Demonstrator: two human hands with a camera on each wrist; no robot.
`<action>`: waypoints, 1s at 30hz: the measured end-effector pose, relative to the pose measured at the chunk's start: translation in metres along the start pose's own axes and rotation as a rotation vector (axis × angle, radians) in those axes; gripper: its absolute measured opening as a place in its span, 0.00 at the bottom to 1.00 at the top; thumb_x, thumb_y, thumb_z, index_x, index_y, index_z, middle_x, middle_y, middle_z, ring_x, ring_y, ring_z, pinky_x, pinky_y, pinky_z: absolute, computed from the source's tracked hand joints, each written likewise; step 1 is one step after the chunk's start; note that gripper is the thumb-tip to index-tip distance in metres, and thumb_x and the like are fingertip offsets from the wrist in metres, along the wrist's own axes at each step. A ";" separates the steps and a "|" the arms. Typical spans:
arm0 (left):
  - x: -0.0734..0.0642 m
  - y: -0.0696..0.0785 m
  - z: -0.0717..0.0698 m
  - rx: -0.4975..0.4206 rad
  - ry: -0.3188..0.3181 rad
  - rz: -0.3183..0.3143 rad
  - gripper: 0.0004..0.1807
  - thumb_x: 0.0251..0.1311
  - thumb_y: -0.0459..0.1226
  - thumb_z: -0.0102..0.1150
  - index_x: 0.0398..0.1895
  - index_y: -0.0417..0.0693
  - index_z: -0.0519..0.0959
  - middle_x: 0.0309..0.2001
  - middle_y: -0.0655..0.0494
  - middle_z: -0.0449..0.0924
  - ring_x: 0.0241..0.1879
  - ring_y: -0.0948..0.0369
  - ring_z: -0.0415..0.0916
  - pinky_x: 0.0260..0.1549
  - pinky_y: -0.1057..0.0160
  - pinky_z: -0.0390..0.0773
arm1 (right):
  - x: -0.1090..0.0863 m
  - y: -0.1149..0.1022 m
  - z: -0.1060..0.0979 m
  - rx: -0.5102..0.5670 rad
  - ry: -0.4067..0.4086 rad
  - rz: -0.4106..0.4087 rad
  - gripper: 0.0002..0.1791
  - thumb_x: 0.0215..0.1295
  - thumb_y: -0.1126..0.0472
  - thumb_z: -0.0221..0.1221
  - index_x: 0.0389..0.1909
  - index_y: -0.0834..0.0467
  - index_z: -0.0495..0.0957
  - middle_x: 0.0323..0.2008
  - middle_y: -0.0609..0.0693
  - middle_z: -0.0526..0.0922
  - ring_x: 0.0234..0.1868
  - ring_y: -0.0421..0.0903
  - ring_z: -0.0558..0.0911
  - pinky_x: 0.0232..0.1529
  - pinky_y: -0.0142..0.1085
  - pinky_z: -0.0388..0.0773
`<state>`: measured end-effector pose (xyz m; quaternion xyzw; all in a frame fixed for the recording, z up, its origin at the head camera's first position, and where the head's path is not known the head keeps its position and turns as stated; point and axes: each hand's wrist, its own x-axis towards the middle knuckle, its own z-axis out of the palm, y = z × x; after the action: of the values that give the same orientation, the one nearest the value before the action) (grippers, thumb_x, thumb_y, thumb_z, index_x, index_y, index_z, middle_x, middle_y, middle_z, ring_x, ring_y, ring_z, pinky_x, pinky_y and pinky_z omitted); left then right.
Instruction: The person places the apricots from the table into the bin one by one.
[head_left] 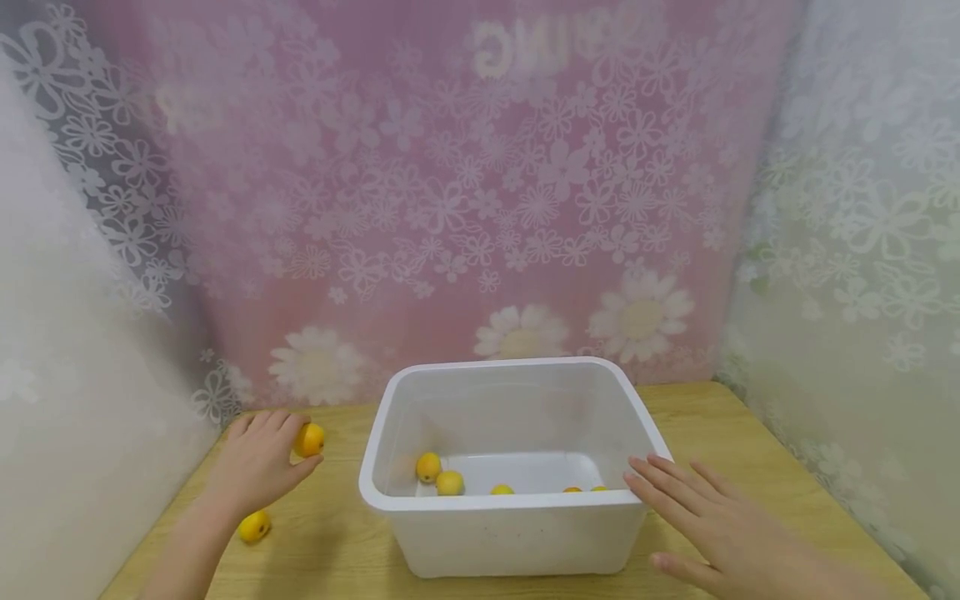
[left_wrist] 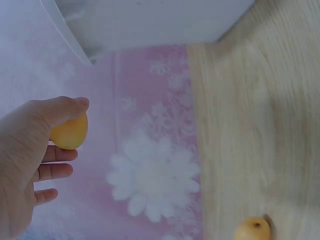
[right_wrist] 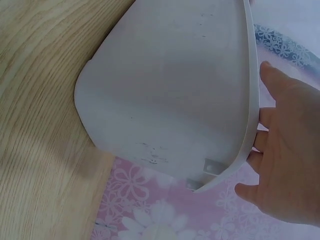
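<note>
My left hand [head_left: 258,462] grips a small yellow fruit [head_left: 310,439] just above the wooden table, left of the white plastic bin [head_left: 495,550]. In the left wrist view the fruit [left_wrist: 70,133] sits between thumb and fingers. A second yellow fruit [head_left: 254,526] lies on the table by my left wrist, also seen from the left wrist [left_wrist: 252,229]. Several yellow fruits [head_left: 438,475] lie on the bin's floor. My right hand [head_left: 705,512] is open, its straight fingers against the bin's right front rim; the right wrist view shows the hand [right_wrist: 282,150] beside the bin wall [right_wrist: 170,90].
The wooden table [head_left: 750,450] is boxed in by floral sheets: a pink one behind [head_left: 480,208] and pale ones at both sides. The bin stands mid-table near the front edge. Bare wood shows to its right and left.
</note>
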<state>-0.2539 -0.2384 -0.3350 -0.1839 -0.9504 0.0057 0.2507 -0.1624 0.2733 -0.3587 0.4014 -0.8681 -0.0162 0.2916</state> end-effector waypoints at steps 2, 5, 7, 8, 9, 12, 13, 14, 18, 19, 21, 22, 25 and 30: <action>0.006 0.007 -0.004 -0.001 0.023 0.026 0.25 0.45 0.47 0.69 0.43 0.41 0.76 0.41 0.46 0.79 0.43 0.45 0.73 0.46 0.42 0.66 | 0.000 -0.001 0.001 -0.014 0.001 0.010 0.42 0.59 0.41 0.58 0.70 0.56 0.56 0.72 0.45 0.52 0.73 0.38 0.44 0.69 0.30 0.31; 0.015 0.016 -0.010 0.000 0.048 0.062 0.25 0.44 0.47 0.69 0.42 0.42 0.76 0.40 0.47 0.79 0.43 0.45 0.73 0.46 0.42 0.67 | 0.000 -0.001 0.003 -0.039 0.013 0.021 0.41 0.60 0.40 0.56 0.70 0.54 0.56 0.73 0.43 0.49 0.73 0.37 0.42 0.69 0.31 0.31; 0.021 0.022 -0.014 -0.007 0.063 0.083 0.25 0.45 0.47 0.69 0.43 0.42 0.76 0.39 0.47 0.79 0.43 0.46 0.73 0.46 0.43 0.67 | -0.001 -0.001 0.005 -0.049 0.025 0.024 0.40 0.62 0.40 0.54 0.70 0.54 0.56 0.73 0.42 0.49 0.73 0.37 0.42 0.70 0.31 0.31; 0.024 0.025 -0.016 -0.008 0.070 0.095 0.25 0.45 0.47 0.69 0.43 0.42 0.76 0.38 0.48 0.79 0.42 0.46 0.73 0.45 0.43 0.68 | -0.001 -0.001 0.005 -0.050 0.028 0.028 0.40 0.62 0.40 0.54 0.71 0.53 0.56 0.72 0.41 0.49 0.73 0.37 0.41 0.70 0.31 0.31; 0.028 0.028 -0.018 -0.012 0.082 0.108 0.23 0.45 0.46 0.69 0.42 0.42 0.76 0.38 0.48 0.79 0.41 0.46 0.74 0.45 0.44 0.68 | -0.001 -0.001 0.005 -0.050 0.034 0.032 0.40 0.62 0.40 0.54 0.70 0.53 0.56 0.72 0.41 0.49 0.73 0.37 0.41 0.70 0.31 0.31; 0.040 0.036 -0.023 -0.033 0.095 0.137 0.23 0.45 0.46 0.69 0.41 0.43 0.77 0.37 0.50 0.78 0.41 0.48 0.74 0.45 0.45 0.68 | -0.001 -0.001 0.006 -0.042 0.036 0.045 0.40 0.61 0.40 0.55 0.70 0.52 0.57 0.72 0.41 0.52 0.73 0.36 0.42 0.70 0.32 0.30; 0.044 0.039 -0.025 -0.038 0.094 0.146 0.22 0.46 0.46 0.69 0.41 0.43 0.77 0.36 0.50 0.78 0.40 0.49 0.73 0.45 0.46 0.68 | -0.001 -0.001 0.006 -0.040 0.036 0.048 0.40 0.61 0.40 0.55 0.70 0.52 0.57 0.72 0.41 0.52 0.73 0.36 0.42 0.69 0.32 0.31; 0.048 0.042 -0.026 -0.042 0.092 0.157 0.22 0.46 0.46 0.69 0.41 0.44 0.76 0.36 0.51 0.78 0.41 0.49 0.73 0.46 0.46 0.68 | -0.001 -0.001 0.006 -0.035 0.031 0.053 0.40 0.60 0.41 0.56 0.70 0.52 0.57 0.72 0.41 0.53 0.73 0.36 0.41 0.69 0.31 0.30; 0.062 0.053 -0.026 -0.047 0.054 0.200 0.21 0.48 0.47 0.68 0.42 0.45 0.76 0.37 0.52 0.77 0.42 0.50 0.72 0.47 0.47 0.67 | 0.000 -0.001 0.006 -0.029 0.027 0.059 0.41 0.58 0.41 0.58 0.70 0.52 0.57 0.71 0.42 0.55 0.72 0.35 0.41 0.69 0.30 0.30; 0.066 0.056 -0.026 -0.045 0.042 0.212 0.21 0.48 0.47 0.67 0.41 0.46 0.75 0.37 0.53 0.76 0.42 0.51 0.72 0.47 0.48 0.66 | 0.000 -0.001 0.006 -0.027 0.024 0.059 0.42 0.58 0.42 0.58 0.70 0.52 0.57 0.71 0.42 0.54 0.72 0.35 0.40 0.69 0.30 0.30; 0.071 0.061 -0.026 -0.037 0.025 0.240 0.20 0.49 0.47 0.67 0.40 0.47 0.75 0.36 0.54 0.75 0.42 0.52 0.72 0.47 0.48 0.67 | 0.000 -0.001 0.006 -0.024 0.022 0.060 0.42 0.58 0.42 0.59 0.70 0.52 0.57 0.71 0.42 0.54 0.72 0.35 0.40 0.69 0.30 0.30; 0.074 0.063 -0.026 -0.034 0.021 0.254 0.19 0.49 0.47 0.67 0.39 0.48 0.75 0.35 0.55 0.74 0.41 0.52 0.71 0.47 0.49 0.67 | 0.000 -0.001 0.006 -0.022 0.022 0.059 0.42 0.58 0.42 0.59 0.70 0.52 0.57 0.71 0.42 0.54 0.72 0.35 0.40 0.69 0.30 0.30; 0.081 0.067 -0.026 -0.026 0.031 0.293 0.17 0.48 0.46 0.68 0.36 0.50 0.73 0.33 0.58 0.72 0.38 0.55 0.70 0.46 0.51 0.68 | 0.000 0.000 0.006 -0.018 0.022 0.059 0.41 0.58 0.42 0.58 0.70 0.52 0.57 0.71 0.42 0.54 0.72 0.35 0.40 0.69 0.30 0.30; 0.089 0.070 -0.026 -0.022 0.050 0.327 0.17 0.46 0.44 0.69 0.36 0.50 0.74 0.33 0.57 0.73 0.38 0.55 0.71 0.45 0.52 0.68 | 0.000 0.000 0.006 -0.014 0.028 0.055 0.40 0.58 0.42 0.59 0.69 0.52 0.59 0.71 0.42 0.54 0.72 0.35 0.41 0.69 0.30 0.31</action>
<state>-0.2889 -0.1436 -0.2769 -0.3389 -0.9013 0.0317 0.2678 -0.1653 0.2723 -0.3638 0.3755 -0.8746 -0.0086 0.3067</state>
